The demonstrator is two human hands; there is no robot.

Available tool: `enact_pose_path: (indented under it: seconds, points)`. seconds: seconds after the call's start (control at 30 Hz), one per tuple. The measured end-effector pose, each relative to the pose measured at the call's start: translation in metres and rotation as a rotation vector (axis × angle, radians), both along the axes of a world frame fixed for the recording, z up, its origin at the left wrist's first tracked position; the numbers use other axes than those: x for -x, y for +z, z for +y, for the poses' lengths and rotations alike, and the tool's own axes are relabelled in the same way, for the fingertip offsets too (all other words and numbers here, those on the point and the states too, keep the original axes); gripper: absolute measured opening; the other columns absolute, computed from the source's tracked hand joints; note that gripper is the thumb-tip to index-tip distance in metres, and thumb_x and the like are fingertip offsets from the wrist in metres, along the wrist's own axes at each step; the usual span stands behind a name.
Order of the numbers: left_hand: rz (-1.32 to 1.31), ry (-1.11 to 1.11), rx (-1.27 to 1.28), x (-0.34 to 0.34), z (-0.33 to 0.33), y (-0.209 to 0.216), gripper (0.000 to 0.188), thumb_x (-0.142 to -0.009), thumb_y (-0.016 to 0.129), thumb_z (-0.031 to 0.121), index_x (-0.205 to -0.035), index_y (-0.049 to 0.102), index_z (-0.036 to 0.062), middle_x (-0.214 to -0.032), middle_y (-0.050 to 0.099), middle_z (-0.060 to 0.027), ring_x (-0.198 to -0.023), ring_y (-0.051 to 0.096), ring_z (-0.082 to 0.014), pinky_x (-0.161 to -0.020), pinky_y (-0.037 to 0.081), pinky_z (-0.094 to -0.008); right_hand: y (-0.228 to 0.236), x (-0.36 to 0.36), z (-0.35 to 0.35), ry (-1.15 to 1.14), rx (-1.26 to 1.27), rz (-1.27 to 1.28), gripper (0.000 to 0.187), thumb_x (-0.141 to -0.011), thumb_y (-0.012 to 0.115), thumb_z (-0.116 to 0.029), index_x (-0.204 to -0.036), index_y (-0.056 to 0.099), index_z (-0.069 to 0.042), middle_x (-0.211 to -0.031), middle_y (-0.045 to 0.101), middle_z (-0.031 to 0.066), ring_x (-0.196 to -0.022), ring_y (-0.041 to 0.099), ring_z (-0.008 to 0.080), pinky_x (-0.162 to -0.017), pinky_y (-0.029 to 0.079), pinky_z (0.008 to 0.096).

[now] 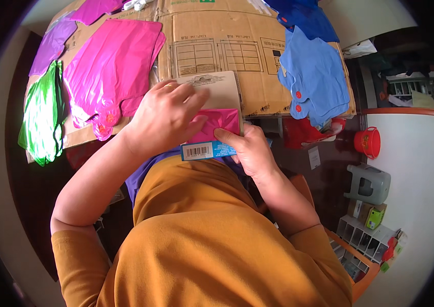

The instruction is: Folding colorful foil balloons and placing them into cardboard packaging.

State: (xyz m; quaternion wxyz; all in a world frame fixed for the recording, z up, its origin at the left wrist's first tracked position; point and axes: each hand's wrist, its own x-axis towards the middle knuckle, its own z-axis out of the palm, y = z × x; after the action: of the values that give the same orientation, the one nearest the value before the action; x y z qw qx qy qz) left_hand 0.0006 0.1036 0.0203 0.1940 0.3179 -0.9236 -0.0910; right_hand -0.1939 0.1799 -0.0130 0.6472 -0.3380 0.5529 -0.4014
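- A pink folded piece (219,121) is held at the centre of the frame, laid over a pale card (224,93) whose blue flap (209,151) is seen below it, marked with a barcode
- The pink piece is clamped by the right hand (252,148), its thumb pressed on top and its fingers tucked mostly out of sight behind, seemingly so that the slippery folds are kept flat against the card
- The left hand (168,116) is held over the left side of the pink piece, fingers loosely bent and blurred, thumb laid at its edge; whether anything is pinched there cannot be told
- A soft, glossy, creased film is suggested by the pink piece, while the card looks stiff, matt and straight-edged, with a rounded upper corner
- Behind the hands, a flattened brown cardboard sheet (212,28) is spread, scuffed and taped
- Shiny pink sheets (112,66) are stacked at the upper left, beside crinkled green sheets (44,115) and purple sheets (55,43); light blue sheets (314,71) and dark blue sheets (309,20) are placed at the upper right, colours apparently grouped so that piles are not mixed
- A round red tub (367,143) and a smooth grey stool (370,184) are seen at the right
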Motion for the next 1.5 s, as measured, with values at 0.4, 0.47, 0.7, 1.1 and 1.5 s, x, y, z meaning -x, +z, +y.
enact_pose_path:
  seconds: [0.4, 0.47, 0.7, 1.1, 1.5]
  points:
    - [-0.01, -0.203, 0.24, 0.002, -0.007, -0.014, 0.019, -0.077, 0.066, 0.009, -0.093, 0.064, -0.001, -0.104, 0.065, -0.0143, -0.103, 0.064, -0.0296, -0.096, 0.048, -0.0468, -0.009, -0.007, 0.006, -0.077, -0.007, -0.134, 0.021, -0.083, 0.072, -0.015, -0.1, 0.066, -0.005, -0.07, 0.059, -0.0032, -0.047, 0.043, 0.0018, -0.039, 0.032, 0.0202]
    - [-0.018, -0.222, 0.285, 0.003, -0.002, -0.012, 0.02, -0.075, 0.065, 0.008, -0.092, 0.064, -0.0017, -0.103, 0.064, -0.0143, -0.101, 0.064, -0.0292, -0.096, 0.049, -0.0465, -0.008, -0.009, 0.009, -0.072, -0.024, -0.119, 0.021, -0.083, 0.072, -0.015, -0.099, 0.065, -0.005, -0.069, 0.059, -0.003, -0.046, 0.043, 0.0022, -0.039, 0.032, 0.0203]
    - [-0.07, -0.228, 0.119, 0.001, 0.001, -0.012, 0.023, -0.073, 0.064, 0.009, -0.092, 0.063, -0.0043, -0.102, 0.064, -0.0154, -0.098, 0.065, -0.0292, -0.089, 0.052, -0.0435, -0.014, -0.012, 0.003, -0.042, -0.001, -0.182, 0.018, -0.081, 0.073, -0.013, -0.094, 0.064, -0.005, -0.068, 0.058, -0.0026, -0.046, 0.044, 0.003, -0.038, 0.032, 0.021]
    - [0.207, -0.064, 0.146, -0.024, 0.02, -0.006, 0.027, -0.071, 0.065, 0.003, -0.097, 0.065, -0.0024, -0.1, 0.063, -0.0125, -0.087, 0.062, -0.0277, -0.08, 0.051, -0.0398, -0.005, -0.012, 0.001, -0.054, -0.026, -0.102, 0.021, -0.08, 0.075, -0.015, -0.096, 0.066, -0.005, -0.072, 0.063, -0.002, -0.049, 0.048, 0.0022, -0.038, 0.035, 0.0195]
    - [1.553, 0.578, -1.816, 0.007, 0.089, -0.041, 0.025, -0.096, 0.056, 0.011, -0.117, 0.048, -0.0002, -0.107, 0.061, -0.0114, -0.1, 0.063, -0.0237, -0.091, 0.053, -0.044, -0.008, -0.012, -0.002, 0.036, 0.149, 0.27, 0.037, -0.086, 0.071, -0.037, -0.096, 0.064, -0.002, -0.066, 0.062, 0.003, -0.046, 0.051, 0.0124, -0.042, 0.041, 0.0284]
